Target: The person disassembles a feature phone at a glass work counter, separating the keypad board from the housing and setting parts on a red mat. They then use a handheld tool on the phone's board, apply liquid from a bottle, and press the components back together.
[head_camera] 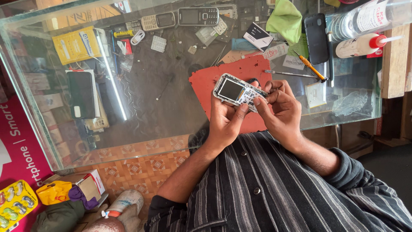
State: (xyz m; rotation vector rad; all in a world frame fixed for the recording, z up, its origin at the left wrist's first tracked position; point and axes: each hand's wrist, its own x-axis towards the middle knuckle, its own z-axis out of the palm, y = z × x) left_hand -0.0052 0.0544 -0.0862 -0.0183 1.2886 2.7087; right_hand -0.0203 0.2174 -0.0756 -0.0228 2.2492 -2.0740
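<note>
- I see my left hand (225, 122) cupping a small bar phone with its cover off, white frame and dark screen (237, 92), thumb pressed on its near edge.
- My right hand (281, 109) pinches the phone's right end, fingertips closed on it.
- The phone hovers over a red rubber mat (223, 77) on the glass counter (163, 111).
- An orange-handled screwdriver (312, 67) lies to the far right, well apart.

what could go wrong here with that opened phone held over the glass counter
The opened phone is held in the air by the left hand and right hand; a slip could drop it past the red mat onto the glass counter. A loose small part might get lost among the clutter. The orange screwdriver could get knocked off.
</note>
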